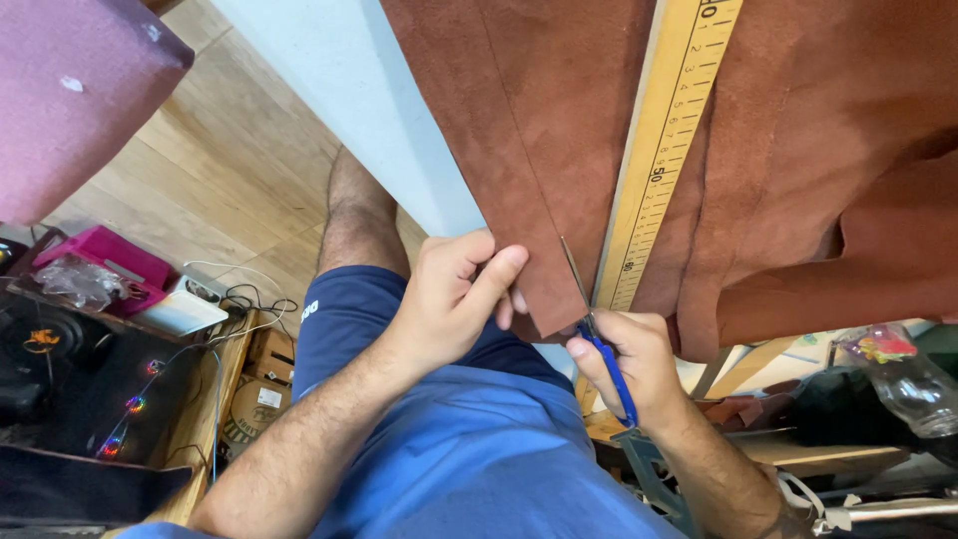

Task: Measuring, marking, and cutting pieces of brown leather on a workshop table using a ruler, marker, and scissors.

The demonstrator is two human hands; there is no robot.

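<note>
A large sheet of reddish-brown suede leather (559, 130) lies on a pale blue table (349, 90) and hangs over its near edge. My left hand (454, 294) pinches the leather's edge strip between thumb and fingers. My right hand (629, 364) grips blue-handled scissors (604, 359), whose blades (576, 274) point up into the leather beside a long yellow wooden ruler (664, 140) lying on the hide.
A purple upholstered seat (70, 90) stands at the upper left over a wooden floor (230, 170). Low shelves at the left hold a pink box (110, 255), cables and dark equipment. Clutter and a glass jar (913, 389) sit at the lower right.
</note>
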